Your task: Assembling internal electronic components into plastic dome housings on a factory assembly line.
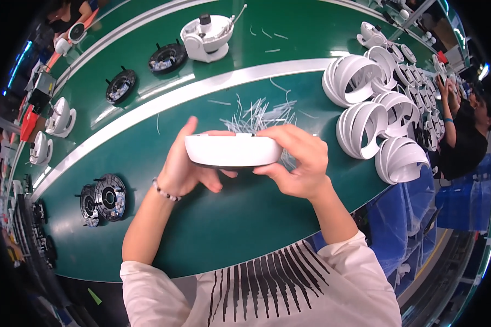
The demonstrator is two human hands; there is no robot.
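Between my hands, edge-on, is a white rounded plastic housing (233,151) with a dark lower rim and a small dark notch on its upper edge. My right hand (303,158) grips its right end, with the thumb below and the fingers over the top. The left end lies against the palm of my left hand (188,163), which wears a beaded bracelet; the thumb points up and the other fingers curl behind and under the housing. A pile of thin white plastic strips (262,114) lies on the green table (229,229) just beyond the housing.
Stacks of white ring-shaped shells (360,128) stand at the right. Two round black parts with circuit boards (110,196) lie at the left. Past a white rail (202,84) are black discs (168,58) and a white stand-like unit (207,38). A co-worker (463,131) is at the far right.
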